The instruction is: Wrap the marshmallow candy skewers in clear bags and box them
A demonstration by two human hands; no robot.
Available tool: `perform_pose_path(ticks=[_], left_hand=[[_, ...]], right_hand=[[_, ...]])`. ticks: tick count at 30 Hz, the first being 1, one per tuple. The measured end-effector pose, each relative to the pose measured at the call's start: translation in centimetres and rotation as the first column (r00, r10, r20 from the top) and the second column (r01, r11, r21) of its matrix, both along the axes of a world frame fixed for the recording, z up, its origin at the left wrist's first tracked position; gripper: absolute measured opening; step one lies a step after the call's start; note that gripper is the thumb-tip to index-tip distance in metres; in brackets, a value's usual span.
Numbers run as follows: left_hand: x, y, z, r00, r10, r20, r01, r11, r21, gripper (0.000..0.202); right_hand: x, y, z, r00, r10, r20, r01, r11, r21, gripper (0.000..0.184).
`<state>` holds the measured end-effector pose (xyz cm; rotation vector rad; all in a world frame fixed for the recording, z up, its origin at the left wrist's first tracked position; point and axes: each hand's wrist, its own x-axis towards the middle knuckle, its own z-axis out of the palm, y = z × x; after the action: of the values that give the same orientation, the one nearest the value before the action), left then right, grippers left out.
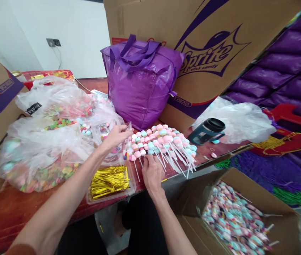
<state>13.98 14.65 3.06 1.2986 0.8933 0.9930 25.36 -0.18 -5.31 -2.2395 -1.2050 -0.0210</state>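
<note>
Skewers of pastel marshmallows (166, 138) on white sticks lie in a heap on the red table. My left hand (117, 136) reaches to the left end of the heap. Its thumb and fingers close on the edge of a clear plastic wrapper (126, 146), which has a coloured print near its bottom. My right hand (152, 173) is at the front of the heap with its fingers curled in by the sticks at the marshmallows' lower ends. Its fingertips are partly hidden, and what they grip cannot be made out. Gold twist ties (110, 181) fill a clear plastic tray (132, 187) below my left forearm.
Big clear bags of sweets (46, 152) cover the table's left side. A purple bag (142, 81) stands behind, against a large carton (219, 46). A dark cup (206, 131) and a white plastic bag (235, 120) are at right. Below, an open carton (198, 216) holds many wrapped skewers.
</note>
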Motion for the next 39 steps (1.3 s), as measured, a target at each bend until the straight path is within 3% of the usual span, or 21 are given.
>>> perform_pose_path(ticks=[1, 3, 6, 10, 18, 27, 36, 39], left_hand=[[1.0, 1.2, 0.1, 0.975, -0.109, -0.196, 0.125, 0.989, 0.072, 0.018], [2.7, 3.0, 0.1, 0.912, -0.196, -0.361, 0.248, 0.964, 0.101, 0.02], [3.8, 4.5, -0.6, 0.872, -0.241, -0.426, 0.307, 0.947, 0.093, 0.021], [3.5, 5.0, -1.9, 0.834, -0.293, -0.468, 0.369, 0.926, 0.079, 0.013], [2.7, 4.6, -3.0, 0.802, -0.348, -0.486, 0.432, 0.899, 0.069, 0.024], [2.3, 4.1, -3.9, 0.786, -0.302, -0.54, 0.468, 0.861, 0.2, 0.02], [2.5, 3.1, -4.0, 0.746, -0.255, -0.616, 0.517, 0.804, 0.294, 0.019], [2.6, 2.1, -4.0, 0.732, -0.174, -0.659, 0.538, 0.74, 0.403, 0.016]], right_hand=[[0.1, 0.0, -0.3, 1.0, 0.02, -0.024, -0.019, 0.998, 0.054, 0.024], [0.3, -0.1, -0.7, 0.996, 0.064, -0.068, -0.052, 0.985, 0.165, 0.026], [0.7, -0.1, -1.2, 0.986, 0.124, -0.11, -0.09, 0.958, 0.273, 0.028], [1.0, 0.1, -1.4, 0.981, 0.168, -0.1, -0.132, 0.946, 0.297, 0.029], [0.8, 0.2, -0.2, 0.994, 0.096, 0.05, -0.101, 0.988, 0.117, 0.024], [0.8, 0.8, 2.7, 0.988, 0.109, 0.112, -0.09, 0.982, -0.163, 0.026], [-0.1, 1.1, 3.7, 0.997, 0.078, 0.027, -0.07, 0.974, -0.215, 0.026], [-0.6, 1.4, 3.8, 0.999, 0.052, -0.004, -0.052, 0.979, -0.196, 0.024]])
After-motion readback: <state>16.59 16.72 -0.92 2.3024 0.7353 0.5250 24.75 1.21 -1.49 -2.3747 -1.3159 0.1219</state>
